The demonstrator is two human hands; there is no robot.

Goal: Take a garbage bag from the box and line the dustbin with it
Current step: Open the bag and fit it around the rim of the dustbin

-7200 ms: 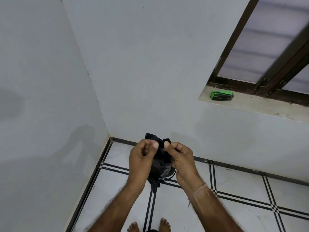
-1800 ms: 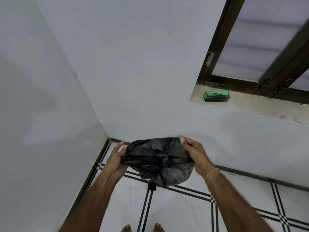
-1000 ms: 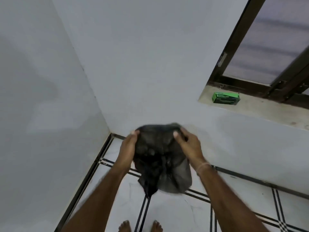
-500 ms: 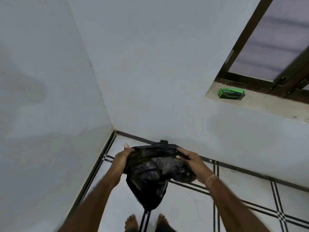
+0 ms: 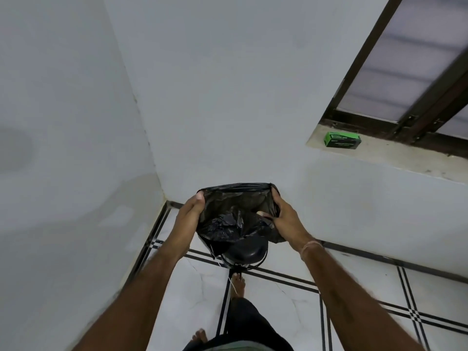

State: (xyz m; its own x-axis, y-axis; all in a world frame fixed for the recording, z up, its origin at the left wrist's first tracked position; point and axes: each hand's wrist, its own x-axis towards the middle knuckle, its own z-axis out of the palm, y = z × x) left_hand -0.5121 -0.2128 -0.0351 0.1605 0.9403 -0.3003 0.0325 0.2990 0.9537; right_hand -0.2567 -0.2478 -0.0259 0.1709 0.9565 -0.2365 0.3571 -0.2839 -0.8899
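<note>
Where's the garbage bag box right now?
In the head view the green box lies on the window sill at upper right, near the sill's left end, well away from both hands holding the black bag.

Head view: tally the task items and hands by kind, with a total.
Black garbage bag: 1
Green box on the window sill: 1
Black dustbin, partly hidden under the bag: 1
Hands, left hand and right hand: 2
Total: 5

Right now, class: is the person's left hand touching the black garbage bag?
Touching. The head view shows the left hand gripping the garbage bag at its open rim, thumb pressed against the plastic.
</note>
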